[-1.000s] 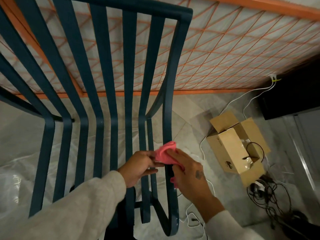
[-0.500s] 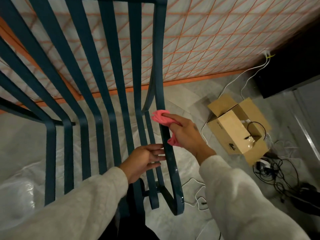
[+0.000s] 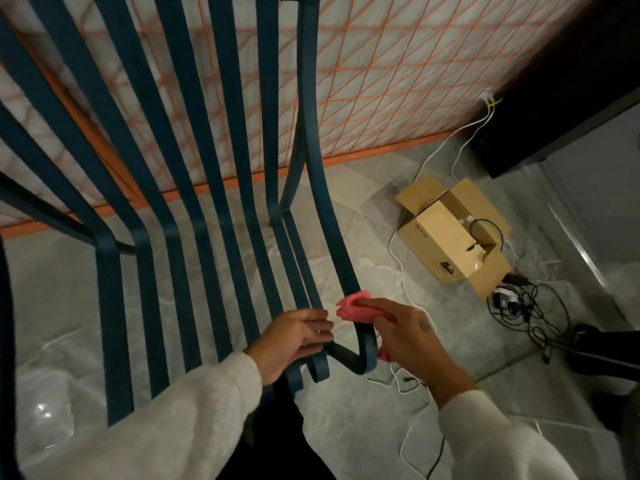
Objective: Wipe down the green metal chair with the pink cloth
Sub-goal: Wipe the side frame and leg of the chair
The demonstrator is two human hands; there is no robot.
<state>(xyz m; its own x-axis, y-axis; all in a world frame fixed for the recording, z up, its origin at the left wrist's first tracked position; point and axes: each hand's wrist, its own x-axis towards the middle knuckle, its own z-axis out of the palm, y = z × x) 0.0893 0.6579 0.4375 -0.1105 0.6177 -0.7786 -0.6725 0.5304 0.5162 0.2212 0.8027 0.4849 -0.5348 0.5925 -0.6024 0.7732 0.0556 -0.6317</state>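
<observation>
The right hand [image 3: 405, 337] has slid down the outer rail of the chair [image 3: 309, 98] since half a second ago, when it sat near the middle of the view. It is now at about 5 o'clock, by the rail's curled front end. It grips the pink cloth [image 3: 353, 308], fingers curled over it, and the bunched cloth presses against the rail just above the curl. The left hand [image 3: 294, 337] has shifted too, though only a little. It sits at about 6 o'clock with its fingers nearly straight, lying across the inner slats close to their curled ends; whether the thumb hooks underneath cannot be seen. The view has also tilted, so the open box [image 3: 446, 237] is now at 3 o'clock, with the tangle of cables [image 3: 526, 306] just below it. Much of the cloth is buried under the right palm (one pink scrap shows below the hand, beside the curl). The chair's top and left side run out of view, and its legs are hidden behind the sleeves. The whole view is slightly smeared, and a dark shape at the right edge, near 4 o'clock, is too cut off to name.
</observation>
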